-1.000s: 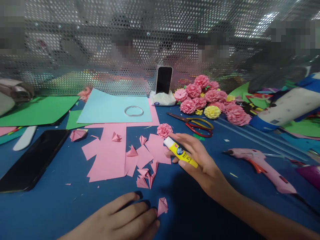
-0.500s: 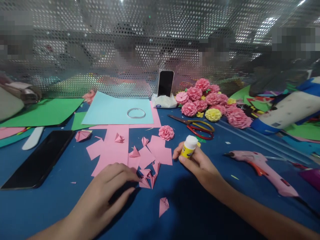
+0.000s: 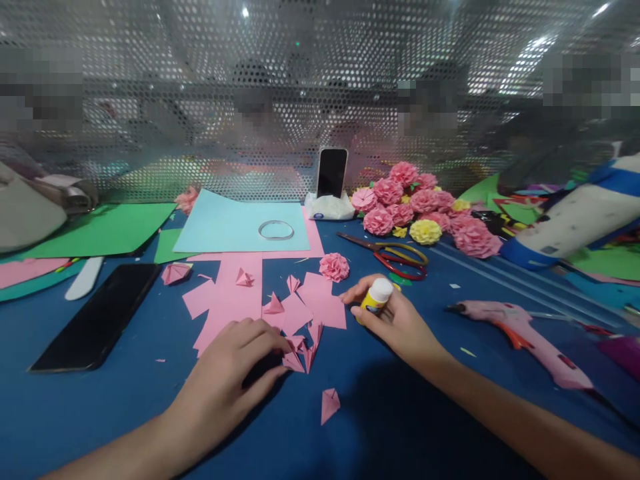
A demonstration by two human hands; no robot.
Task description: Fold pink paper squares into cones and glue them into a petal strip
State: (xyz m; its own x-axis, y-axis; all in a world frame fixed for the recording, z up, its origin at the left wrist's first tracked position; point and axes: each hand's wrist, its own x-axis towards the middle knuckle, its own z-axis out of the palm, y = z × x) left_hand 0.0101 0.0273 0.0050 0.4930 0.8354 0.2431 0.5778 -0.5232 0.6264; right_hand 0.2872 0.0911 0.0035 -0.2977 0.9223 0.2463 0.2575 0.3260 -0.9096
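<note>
My right hand [image 3: 395, 320] is wrapped round a yellow glue stick [image 3: 377, 297] with a white top, tilted over the blue table. Its fingertips come close to the edge of flat pink paper squares [image 3: 324, 303]. On the left, my left hand [image 3: 240, 367] is bent low over the table, thumb and forefinger apart. Those fingertips reach a small cluster of folded pink paper pieces [image 3: 306, 348]; whether they pinch one is hard to see. A single folded pink piece [image 3: 330, 405] lies nearer to me. Behind the squares sits a pink paper flower [image 3: 335, 267].
Scissors [image 3: 395, 256] lie beyond my right hand, before a pile of pink and yellow paper flowers [image 3: 390, 193]. A pink glue gun [image 3: 525, 340] rests at right. At left are a black phone [image 3: 100, 317] and green paper [image 3: 110, 227]. A perforated metal screen [image 3: 200, 120] rises behind.
The view has shifted slightly, so things on the left appear further right. The glue stick leans a little more in my right hand. My left hand stays by the folded pieces.
</note>
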